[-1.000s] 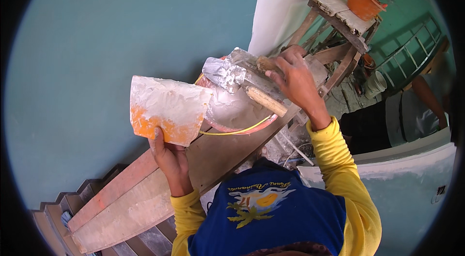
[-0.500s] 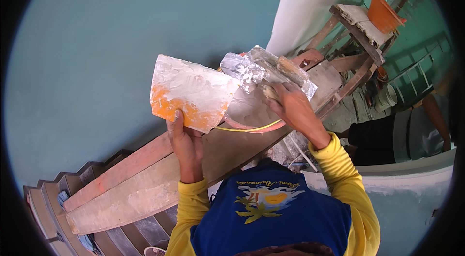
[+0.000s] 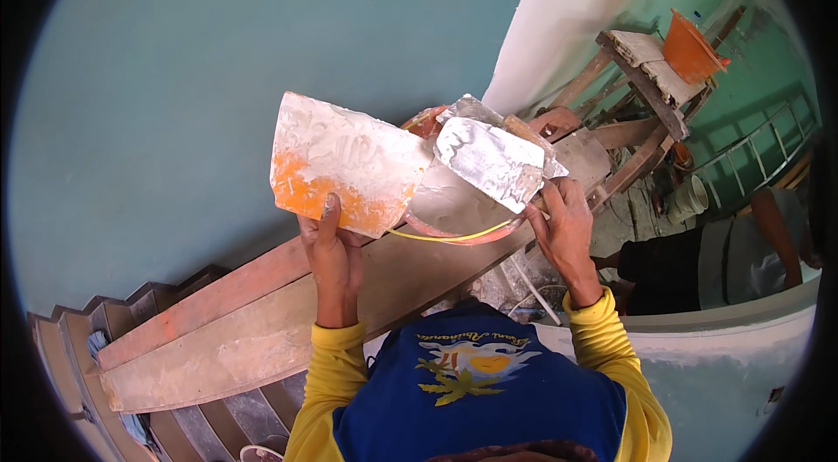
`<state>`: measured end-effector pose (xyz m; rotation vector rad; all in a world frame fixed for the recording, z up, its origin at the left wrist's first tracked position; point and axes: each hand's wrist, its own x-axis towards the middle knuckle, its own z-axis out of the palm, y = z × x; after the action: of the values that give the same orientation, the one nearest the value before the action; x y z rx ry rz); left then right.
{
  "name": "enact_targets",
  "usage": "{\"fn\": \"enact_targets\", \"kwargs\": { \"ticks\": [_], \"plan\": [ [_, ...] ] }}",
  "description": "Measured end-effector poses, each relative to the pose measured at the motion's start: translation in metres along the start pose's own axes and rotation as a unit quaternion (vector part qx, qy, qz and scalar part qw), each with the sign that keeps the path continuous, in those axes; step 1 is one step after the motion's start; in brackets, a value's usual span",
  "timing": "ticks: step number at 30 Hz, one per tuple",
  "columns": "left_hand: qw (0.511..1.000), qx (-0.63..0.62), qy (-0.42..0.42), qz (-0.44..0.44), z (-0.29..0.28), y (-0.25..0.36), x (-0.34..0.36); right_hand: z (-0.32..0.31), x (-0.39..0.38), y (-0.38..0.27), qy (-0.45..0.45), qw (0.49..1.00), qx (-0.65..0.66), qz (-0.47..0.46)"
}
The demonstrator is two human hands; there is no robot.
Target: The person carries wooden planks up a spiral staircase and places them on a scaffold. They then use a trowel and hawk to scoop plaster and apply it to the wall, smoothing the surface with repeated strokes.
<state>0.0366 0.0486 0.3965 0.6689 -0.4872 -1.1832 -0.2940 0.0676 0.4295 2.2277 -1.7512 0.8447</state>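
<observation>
My left hand (image 3: 330, 257) grips the lower edge of an orange flat plastic sheet (image 3: 301, 189), its thumb on the face. White putty covers most of that sheet. To its right, my right hand (image 3: 566, 231) is closed on the handle of a putty knife (image 3: 489, 161), whose wide blade is smeared with white. The blade's left end is close to the sheet's right edge; I cannot tell if they touch. Behind the blade, a metal trowel with a wooden grip (image 3: 528, 132) lies over a reddish bucket (image 3: 428, 121) of pale putty. A yellow strip (image 3: 454, 237) curves along the bucket's near side.
The bucket stands on a long wooden plank (image 3: 236, 344) above stairs (image 3: 188, 418). A wooden trestle (image 3: 642, 82) carries an orange basin (image 3: 691, 50) at the upper right. A ladder (image 3: 759, 148), a white pail (image 3: 690, 198) and another person (image 3: 742, 244) are at the right. A blue-green wall (image 3: 175, 113) rises ahead.
My right hand has moved right and slightly down with the putty knife, drawing its blade back from over the sheet's right corner. The blade now shows a broad white-smeared face. My left hand stays nearly still.
</observation>
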Motion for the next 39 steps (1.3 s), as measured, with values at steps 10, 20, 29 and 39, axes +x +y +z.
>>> {"fn": "enact_targets", "kwargs": {
  "ticks": [10, 20, 29, 39],
  "plan": [
    [0.999, 0.031, -0.023, -0.02, 0.002, 0.004, -0.006, -0.009, -0.028, 0.0, 0.009, 0.941, 0.315, 0.123],
    [0.959, -0.025, -0.139, -0.246, 0.014, -0.012, 0.002, -0.014, -0.032, 0.034, -0.176, 0.785, 0.564, 0.187],
    [0.955, -0.013, -0.173, -0.241, 0.023, -0.028, -0.012, -0.033, -0.019, 0.036, -0.235, 0.89, 0.387, 0.054],
    [0.99, 0.012, -0.094, -0.107, 0.007, -0.005, 0.008, -0.058, -0.06, 0.06, -0.138, 0.931, 0.27, 0.204]
  ]
}}
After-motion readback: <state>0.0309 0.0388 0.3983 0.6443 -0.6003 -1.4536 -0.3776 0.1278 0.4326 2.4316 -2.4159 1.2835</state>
